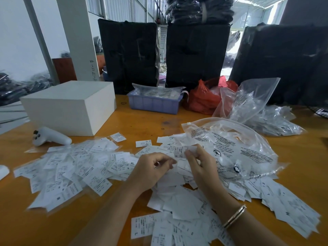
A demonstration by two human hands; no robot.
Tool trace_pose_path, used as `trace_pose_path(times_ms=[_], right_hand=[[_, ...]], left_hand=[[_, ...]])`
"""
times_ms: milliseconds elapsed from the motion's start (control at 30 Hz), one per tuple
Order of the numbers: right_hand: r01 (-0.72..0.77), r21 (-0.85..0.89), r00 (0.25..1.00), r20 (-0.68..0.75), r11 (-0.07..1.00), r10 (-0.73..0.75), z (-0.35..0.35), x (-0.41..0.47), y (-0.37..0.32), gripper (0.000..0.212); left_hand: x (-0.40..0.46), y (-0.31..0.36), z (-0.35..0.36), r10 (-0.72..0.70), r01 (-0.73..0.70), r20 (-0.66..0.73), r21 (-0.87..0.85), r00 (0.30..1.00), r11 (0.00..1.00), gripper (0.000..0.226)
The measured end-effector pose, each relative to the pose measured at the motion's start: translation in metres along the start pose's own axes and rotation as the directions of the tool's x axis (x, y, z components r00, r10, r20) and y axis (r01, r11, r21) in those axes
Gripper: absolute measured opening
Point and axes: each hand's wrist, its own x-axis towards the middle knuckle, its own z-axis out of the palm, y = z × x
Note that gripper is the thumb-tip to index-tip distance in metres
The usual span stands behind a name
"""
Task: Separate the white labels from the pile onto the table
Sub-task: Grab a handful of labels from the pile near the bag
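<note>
A small rectangular white label (182, 151) printed with an S is being pinched by the right hand (202, 163), just above the papery pile of labels (175, 190) that is spreading across the orange wooden table (21, 226). The left hand (152, 170) is curling loosely beside it, holding nothing visible. A crinkly clear plastic bag (236, 148) is lying behind.

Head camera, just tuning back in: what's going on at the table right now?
A person is sorting white labels at an orange table. The right hand pinches one label marked S, lifted above the central pile. The left hand hovers beside it with fingers curled; whether it holds anything is unclear. More labels lie spread out on the left, and a clear plastic bag lies behind the hands.
</note>
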Motion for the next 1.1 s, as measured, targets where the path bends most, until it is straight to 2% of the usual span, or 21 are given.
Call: trace_pose_path(times_ms=[67,167,267,333,400,467,567,700,900,1100], right_hand=[[0.005,-0.005,1.0,0.008,1.0,-0.005,0.0003,0.0004,0.0008,0.044],[0.029,-0.001,1.0,-0.005,1.0,-0.029,-0.0003,0.0,0.0004,0.042],[0.033,-0.029,0.999,-0.007,0.999,-0.034,-0.0012,0.0006,-0.0005,0.041],[0.039,-0.053,0.999,0.008,0.998,-0.038,-0.0011,0.0002,-0.001,0.045],[0.033,-0.053,0.999,0.01,0.998,-0.033,-0.0011,0.0003,-0.0016,0.046],[0.024,-0.031,1.0,-0.008,0.999,-0.024,-0.001,0.0007,-0.0013,0.041],[-0.006,0.002,1.0,-0.01,1.0,0.006,-0.0011,0.0013,-0.0028,0.032],[-0.027,0.041,0.998,0.059,0.999,0.024,-0.0005,-0.0005,-0.0046,0.028],[0.03,-0.024,0.989,0.143,0.999,-0.026,-0.0015,0.0006,-0.0035,0.015],[0.001,0.018,0.994,0.108,1.0,-0.003,-0.0053,0.0029,-0.0054,0.019]], left_hand=[[-0.0004,0.0009,0.0001,-0.002,0.002,0.0,-0.011,1.0,1.0,0.007],[-0.0011,0.0013,0.0007,0.0,0.0,0.001,-0.022,1.0,1.0,0.013],[-0.0012,0.0007,0.001,-0.013,0.013,0.015,-0.011,1.0,1.0,0.006],[-0.0012,-0.0025,0.0004,-0.004,0.004,0.024,-0.006,1.0,1.0,0.017],[-0.0014,-0.0015,-0.0001,-0.006,0.006,0.032,-0.007,0.999,1.0,0.017],[-0.0017,0.0017,0.0003,-0.017,0.018,0.036,-0.028,0.999,0.999,0.005],[-0.0017,0.0027,0.0016,-0.023,0.025,0.046,-0.051,0.999,0.998,0.016],[-0.0012,0.0012,0.0015,-0.043,0.047,0.081,-0.043,0.996,0.998,0.01],[-0.0005,0.0013,0.0015,-0.048,0.053,0.083,-0.061,0.995,0.997,0.013],[-0.0008,0.0003,0.0003,-0.048,0.053,0.109,-0.04,0.993,0.998,0.021]])
